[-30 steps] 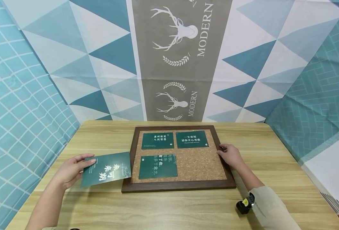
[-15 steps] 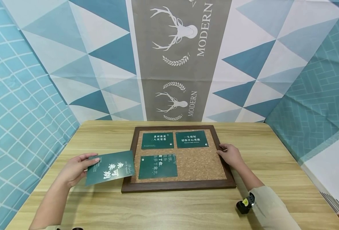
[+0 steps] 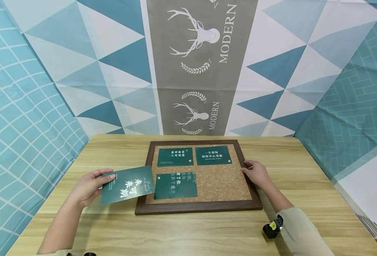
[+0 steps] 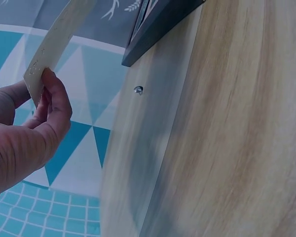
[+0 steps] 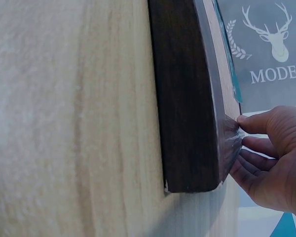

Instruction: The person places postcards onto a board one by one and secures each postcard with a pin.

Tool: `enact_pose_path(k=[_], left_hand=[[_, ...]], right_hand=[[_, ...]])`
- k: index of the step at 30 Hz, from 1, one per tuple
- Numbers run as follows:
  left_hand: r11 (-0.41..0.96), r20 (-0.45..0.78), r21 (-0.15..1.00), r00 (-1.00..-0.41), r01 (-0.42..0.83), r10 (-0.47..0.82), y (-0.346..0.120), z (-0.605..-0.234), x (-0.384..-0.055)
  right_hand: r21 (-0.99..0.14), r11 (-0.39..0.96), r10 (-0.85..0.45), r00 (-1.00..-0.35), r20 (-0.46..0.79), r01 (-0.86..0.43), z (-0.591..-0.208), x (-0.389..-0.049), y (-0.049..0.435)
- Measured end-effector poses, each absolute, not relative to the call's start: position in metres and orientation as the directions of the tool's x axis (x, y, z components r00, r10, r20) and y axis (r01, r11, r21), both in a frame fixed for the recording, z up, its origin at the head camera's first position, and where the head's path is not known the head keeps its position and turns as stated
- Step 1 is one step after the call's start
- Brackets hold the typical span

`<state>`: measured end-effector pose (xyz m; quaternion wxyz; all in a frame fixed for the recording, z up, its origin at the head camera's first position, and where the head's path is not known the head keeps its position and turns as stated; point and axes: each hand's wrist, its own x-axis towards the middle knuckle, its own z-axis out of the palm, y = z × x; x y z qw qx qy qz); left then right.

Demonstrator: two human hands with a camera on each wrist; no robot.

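My left hand (image 3: 87,186) pinches a green card (image 3: 124,188) with white lettering by its left edge. The card is tilted, and its right end overlaps the left side of the framed corkboard (image 3: 223,183) in the head view. Seen from the left wrist, the thumb and fingertips grip the pale back of the card (image 4: 52,49). On the other side, my right hand (image 3: 256,172) holds the brown wooden frame by its right edge, thumb on top and fingers along the outer side (image 5: 274,153). Three green cards are on the cork: two along the top, one at lower left (image 3: 175,190).
The corkboard lies on a wood-grain table (image 3: 188,234). A small shiny metal piece (image 4: 138,90) sits on the wood beneath the left hand. Patterned cloth (image 3: 191,67) hangs behind the table. A black device (image 3: 271,229) is strapped at the right sleeve.
The left hand has carried the green card rightward and slightly up, so its right end now overlaps the frame. The right hand and the corkboard have stayed put.
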<state>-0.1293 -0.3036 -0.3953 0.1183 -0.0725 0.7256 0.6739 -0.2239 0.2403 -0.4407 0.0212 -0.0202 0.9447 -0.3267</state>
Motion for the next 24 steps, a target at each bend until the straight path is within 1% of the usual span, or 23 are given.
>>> enact_pose_path(k=[11,24], left_hand=[[0.105,-0.255,0.963,-0.965,-0.248,0.060,-0.293,-0.397,-0.134],[0.084,-0.243,0.968,-0.967,-0.237,0.071,-0.279,-0.394,-0.136]], right_hand=[[-0.617,0.786,-0.059,-0.998,-0.020,-0.034,-0.441,-0.224,0.241],[-0.620,0.784,-0.062,-0.998,-0.018,-0.038,-0.441,-0.224,0.241]])
